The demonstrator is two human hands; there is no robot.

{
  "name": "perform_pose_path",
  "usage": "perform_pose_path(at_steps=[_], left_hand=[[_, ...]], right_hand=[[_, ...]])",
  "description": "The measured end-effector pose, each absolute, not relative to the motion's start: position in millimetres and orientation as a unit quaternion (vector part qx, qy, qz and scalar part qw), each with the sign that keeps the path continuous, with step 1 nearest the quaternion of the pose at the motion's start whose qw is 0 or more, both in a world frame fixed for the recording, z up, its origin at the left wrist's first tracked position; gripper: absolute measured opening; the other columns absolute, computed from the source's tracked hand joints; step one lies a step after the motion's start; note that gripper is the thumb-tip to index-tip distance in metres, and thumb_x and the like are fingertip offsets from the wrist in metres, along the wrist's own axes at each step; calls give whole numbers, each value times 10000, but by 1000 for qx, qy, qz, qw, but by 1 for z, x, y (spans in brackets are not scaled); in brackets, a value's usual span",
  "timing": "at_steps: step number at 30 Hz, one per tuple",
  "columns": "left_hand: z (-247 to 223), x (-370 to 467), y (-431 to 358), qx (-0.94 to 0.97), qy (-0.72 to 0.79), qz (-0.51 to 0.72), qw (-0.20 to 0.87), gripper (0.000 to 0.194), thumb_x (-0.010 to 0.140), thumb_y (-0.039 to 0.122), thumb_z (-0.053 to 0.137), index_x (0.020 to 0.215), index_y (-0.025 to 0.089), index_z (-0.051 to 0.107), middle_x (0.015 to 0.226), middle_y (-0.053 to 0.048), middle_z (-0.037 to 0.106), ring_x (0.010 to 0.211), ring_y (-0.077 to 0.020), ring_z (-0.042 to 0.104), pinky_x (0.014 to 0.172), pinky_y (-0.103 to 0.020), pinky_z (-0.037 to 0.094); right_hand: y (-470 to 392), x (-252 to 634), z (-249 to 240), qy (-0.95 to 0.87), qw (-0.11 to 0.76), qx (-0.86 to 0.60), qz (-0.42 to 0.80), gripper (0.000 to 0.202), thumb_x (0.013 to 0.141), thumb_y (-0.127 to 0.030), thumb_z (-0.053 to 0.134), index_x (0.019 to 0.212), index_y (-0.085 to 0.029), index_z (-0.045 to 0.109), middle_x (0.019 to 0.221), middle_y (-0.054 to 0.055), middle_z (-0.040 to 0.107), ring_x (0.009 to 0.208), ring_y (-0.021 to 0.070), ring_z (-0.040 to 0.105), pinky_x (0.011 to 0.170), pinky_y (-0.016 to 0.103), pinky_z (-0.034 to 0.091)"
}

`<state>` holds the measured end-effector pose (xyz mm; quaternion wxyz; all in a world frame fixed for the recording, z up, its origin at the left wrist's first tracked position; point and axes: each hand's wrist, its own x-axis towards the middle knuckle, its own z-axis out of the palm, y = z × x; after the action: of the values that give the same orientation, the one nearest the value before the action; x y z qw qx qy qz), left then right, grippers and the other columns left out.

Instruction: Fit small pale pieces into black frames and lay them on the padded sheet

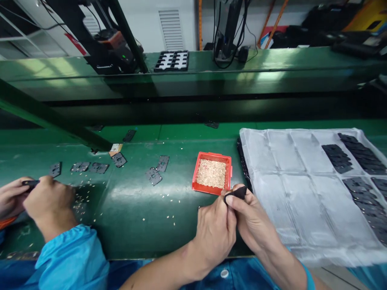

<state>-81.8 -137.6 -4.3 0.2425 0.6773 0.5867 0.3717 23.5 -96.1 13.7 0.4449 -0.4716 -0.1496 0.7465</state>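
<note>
Close together in front of the red bin point(196, 186), both of my hands hold one small black part point(240, 192). My left hand point(215, 225) is closed, its fingers pinched at the part's left end. The thumb and fingers of my right hand point(252, 217) grip the same part from the right. Small pale pieces point(211, 173) fill much of the bin. Flat black plates point(154, 176) lie on the green bench left of the bin, and pale pieces point(168, 217) are scattered nearby.
At right lies a translucent compartment tray point(278, 201) with rows of black plates point(337, 158). A co-worker's hands point(50, 199) hold a dark part at far left. A green bar point(54, 117) slants over the bench. A black-and-white tray point(171, 61) sits on the rear ledge.
</note>
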Motion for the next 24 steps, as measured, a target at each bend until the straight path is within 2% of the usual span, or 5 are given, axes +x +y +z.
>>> perform_pose_path(at_steps=[4, 7, 12, 17, 24], left_hand=[[1, -87, -141, 627, 569, 398, 353, 286, 1102, 200, 372, 1271, 200, 603, 1095, -111, 796, 889, -221, 793, 830, -356, 635], [9, -94, -144, 576, 558, 418, 426, 276, 1119, 262, 386, 1224, 191, 631, 920, -64, 761, 800, -185, 739, 886, -357, 614], [18, -99, -148, 511, 554, 405, 518, 337, 1136, 362, 367, 1151, 185, 653, 536, 71, 483, 543, -137, 560, 675, -280, 564], [15, -99, -152, 476, 543, 412, 555, 365, 1133, 422, 366, 1074, 180, 634, 546, 71, 441, 533, -119, 507, 540, -226, 473], [12, -98, -159, 451, 523, 426, 585, 335, 1133, 375, 372, 971, 190, 599, 579, 63, 439, 577, -119, 528, 574, -235, 477]], right_hand=[[-94, 21, 18, -156, 441, -485, 739, 479, 500, -324, 1045, 677, -213, 614, 637, -61, 594, 624, 110, 523, 615, 230, 483], [-95, 26, 21, -229, 408, -484, 739, 420, 579, -355, 1023, 805, -223, 695, 729, -35, 659, 692, 133, 576, 679, 249, 511], [-100, 37, 24, -320, 354, -510, 716, 403, 686, -452, 968, 941, -230, 749, 871, 29, 733, 825, 195, 657, 736, 291, 558], [-102, 38, 26, -349, 358, -530, 685, 417, 685, -496, 959, 942, -236, 759, 837, 30, 725, 747, 183, 641, 656, 282, 561], [-105, 36, 23, -371, 343, -551, 665, 358, 703, -477, 936, 847, -224, 728, 720, -4, 660, 601, 130, 550, 526, 244, 472]])
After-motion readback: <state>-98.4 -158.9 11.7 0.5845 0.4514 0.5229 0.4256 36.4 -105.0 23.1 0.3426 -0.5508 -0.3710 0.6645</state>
